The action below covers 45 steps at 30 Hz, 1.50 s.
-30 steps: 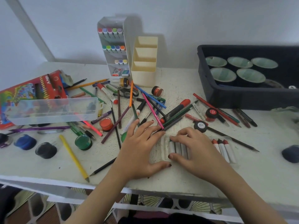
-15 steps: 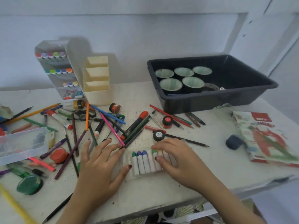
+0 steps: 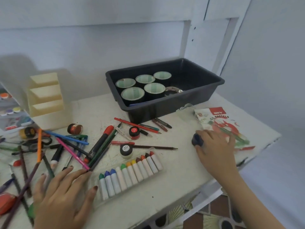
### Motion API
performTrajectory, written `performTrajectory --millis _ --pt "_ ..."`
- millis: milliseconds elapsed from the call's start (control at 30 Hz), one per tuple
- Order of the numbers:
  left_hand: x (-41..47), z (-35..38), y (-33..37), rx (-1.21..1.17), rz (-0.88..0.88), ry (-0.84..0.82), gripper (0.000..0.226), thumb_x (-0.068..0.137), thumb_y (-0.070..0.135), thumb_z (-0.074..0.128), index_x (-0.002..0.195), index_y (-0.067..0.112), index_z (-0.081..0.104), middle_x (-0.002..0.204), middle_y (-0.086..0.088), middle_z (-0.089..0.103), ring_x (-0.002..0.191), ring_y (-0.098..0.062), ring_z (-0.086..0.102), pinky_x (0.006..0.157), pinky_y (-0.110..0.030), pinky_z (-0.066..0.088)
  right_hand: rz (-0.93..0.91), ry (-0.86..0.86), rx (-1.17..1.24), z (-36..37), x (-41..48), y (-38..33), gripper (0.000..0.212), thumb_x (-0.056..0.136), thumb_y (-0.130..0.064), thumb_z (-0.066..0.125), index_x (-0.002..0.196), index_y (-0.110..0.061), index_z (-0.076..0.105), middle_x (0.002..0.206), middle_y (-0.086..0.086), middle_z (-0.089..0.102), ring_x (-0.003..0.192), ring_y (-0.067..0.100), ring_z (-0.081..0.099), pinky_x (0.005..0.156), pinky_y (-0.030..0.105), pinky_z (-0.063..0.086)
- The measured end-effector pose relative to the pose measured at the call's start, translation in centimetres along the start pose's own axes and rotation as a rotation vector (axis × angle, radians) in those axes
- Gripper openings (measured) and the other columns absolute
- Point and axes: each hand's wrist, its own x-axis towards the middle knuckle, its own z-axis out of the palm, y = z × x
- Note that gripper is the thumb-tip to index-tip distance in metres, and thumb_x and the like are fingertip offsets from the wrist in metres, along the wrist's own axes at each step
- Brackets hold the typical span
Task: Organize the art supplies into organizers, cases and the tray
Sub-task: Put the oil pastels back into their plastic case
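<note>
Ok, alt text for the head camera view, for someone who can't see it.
The right hand grips a dark blue paint pot beside an oil pastels box; the left hand rests flat near a row of pastels. Pencils and markers litter the table before a black tray.

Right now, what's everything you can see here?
tray: one, black, at the back
cups: five, black, pale green inside, in the tray
organizer: one, cream, back left
pastels: one row, many colours, front
pastel box: one, red and white, right
paint pots: several, red, black, orange lids, middle
blue pot: one, dark blue, right of middle
pencils and markers: many, mixed colours, left
scissors: one, black, far left
left hand: one, flat on the pencils
right hand: one, at the blue pot, grip unclear
</note>
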Motion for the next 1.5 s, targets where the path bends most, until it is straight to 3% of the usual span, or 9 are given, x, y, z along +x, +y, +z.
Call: performTrajectory --millis 100,300,800,1000,1100,1200,1400,1500 --pt "0.0 0.2 -0.2 -0.012 -0.016 -0.03 0.069 0.092 0.058 0.028 0.092 0.007 0.076 0.097 -0.009 0.072 0.107 -0.03 0.053 0.096 -0.067 0.033 -0.041 0.08 -0.003 0.5 -0.3 -0.3 0.03 0.077 -0.021 0.071 0.106 -0.022 0.065 0.098 -0.004 0.069 0.1 0.025 0.062 0.105 0.064 0.018" --pt "0.1 -0.3 0.3 0.029 0.013 0.001 0.062 0.091 0.052 0.03 0.091 0.01 0.076 0.095 -0.007 0.073 0.105 -0.023 0.052 0.105 -0.052 0.024 -0.096 -0.024 0.081 0.3 -0.2 -1.9 0.034 0.087 -0.034 0.06 0.121 -0.029 0.056 0.113 -0.008 0.064 0.114 0.017 0.054 0.113 0.051 0.0" --pt "0.0 -0.3 0.5 0.008 0.014 0.051 0.061 0.09 0.053 0.033 0.089 0.01 0.076 0.094 -0.005 0.073 0.105 -0.021 0.052 0.105 -0.047 0.023 -0.173 0.073 0.132 0.7 -1.2 -3.0 0.03 0.072 -0.028 0.075 0.1 -0.026 0.064 0.089 -0.007 0.068 0.089 0.022 0.064 0.104 0.063 0.021" --pt "0.0 -0.5 0.6 -0.019 -0.009 0.045 0.064 0.092 0.056 0.03 0.093 0.012 0.076 0.096 -0.003 0.072 0.107 -0.02 0.052 0.108 -0.043 0.02 -0.097 0.011 0.116 0.3 -0.1 -2.9 0.03 0.079 -0.03 0.07 0.107 -0.025 0.062 0.103 -0.002 0.067 0.106 0.026 0.058 0.109 0.058 0.012" --pt "-0.1 -0.4 0.5 -0.017 0.004 0.052 0.059 0.093 0.052 0.032 0.093 0.012 0.075 0.096 -0.001 0.072 0.107 -0.019 0.052 0.109 -0.042 0.02 -0.151 0.02 0.15 0.5 -0.3 -3.6 0.037 0.077 -0.029 0.073 0.111 -0.024 0.061 0.109 0.0 0.064 0.109 0.027 0.057 0.108 0.06 0.014" --pt "-0.2 -0.5 0.4 -0.042 0.025 0.064 0.05 0.093 0.044 0.037 0.095 0.012 0.075 0.098 -0.001 0.072 0.108 -0.019 0.052 0.109 -0.044 0.02 -0.235 0.042 0.231 0.7 -0.5 -5.2 0.032 0.08 -0.027 0.07 0.111 -0.025 0.061 0.103 -0.005 0.063 0.102 0.022 0.059 0.108 0.057 0.013" --pt "-0.3 -1.2 -0.1 -0.045 0.01 0.129 0.033 0.083 0.026 0.047 0.096 0.013 0.074 0.097 0.001 0.071 0.107 -0.017 0.053 0.108 -0.046 0.024 -0.379 -0.037 0.355 1.2 -0.5 -9.6 0.027 0.083 -0.042 0.052 0.106 -0.032 0.063 0.109 -0.014 0.065 0.109 0.011 0.057 0.112 0.046 0.009" --pt "-0.8 -1.8 -1.2 -0.061 -0.046 0.104 0.033 0.08 0.025 0.047 0.096 0.015 0.074 0.097 0.004 0.071 0.106 -0.015 0.053 0.104 -0.047 0.027 -0.442 -0.119 0.344 1.5 -0.5 -12.4 0.037 0.084 -0.057 0.048 0.113 -0.036 0.06 0.115 -0.019 0.061 0.113 0.006 0.053 0.112 0.04 0.007"
